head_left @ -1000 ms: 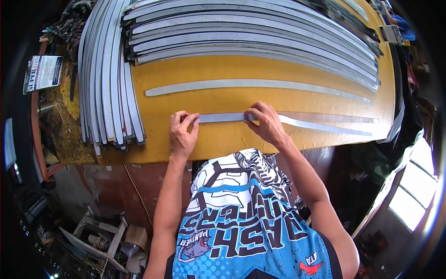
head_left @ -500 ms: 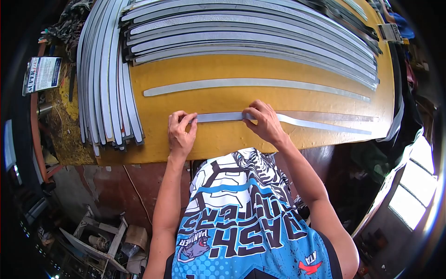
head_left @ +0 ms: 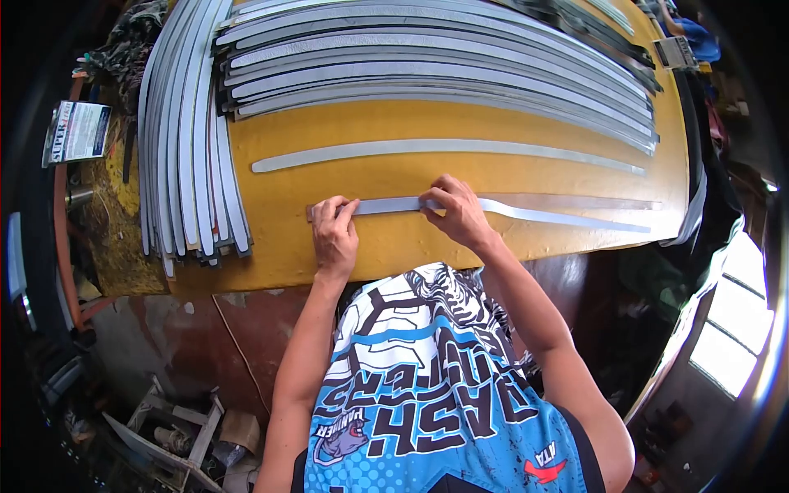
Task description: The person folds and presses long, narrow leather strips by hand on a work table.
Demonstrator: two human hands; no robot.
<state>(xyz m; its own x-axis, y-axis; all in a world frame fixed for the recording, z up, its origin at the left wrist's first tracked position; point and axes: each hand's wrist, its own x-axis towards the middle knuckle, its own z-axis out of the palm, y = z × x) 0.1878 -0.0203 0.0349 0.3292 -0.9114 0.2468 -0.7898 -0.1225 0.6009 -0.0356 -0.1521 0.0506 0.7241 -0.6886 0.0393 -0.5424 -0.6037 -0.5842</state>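
Note:
A long light grey strip [head_left: 390, 205] runs along a brown strip [head_left: 567, 200] on the yellow table. My left hand [head_left: 335, 234] pinches the grey strip near its left end, where a bit of the brown strip shows beyond my fingers. Further right, my right hand [head_left: 457, 209] grips the same strip between thumb and fingers. Past my right hand the grey strip's tail bends away from the brown one toward the table's front edge. Another pale strip [head_left: 444, 146] lies by itself behind my hands.
Stacked grey strips [head_left: 444, 62] cover the back of the yellow table [head_left: 279, 263]. An upright bundle of strips [head_left: 193, 140] lies at the left, its ends near the front edge. A labelled box [head_left: 80, 131] is at far left, and a wooden frame [head_left: 201, 427] stands below.
My left hand has moved right along the strip, uncovering the brown strip's left end. My right hand has shifted slightly left, still gripping. The view has shifted a little.

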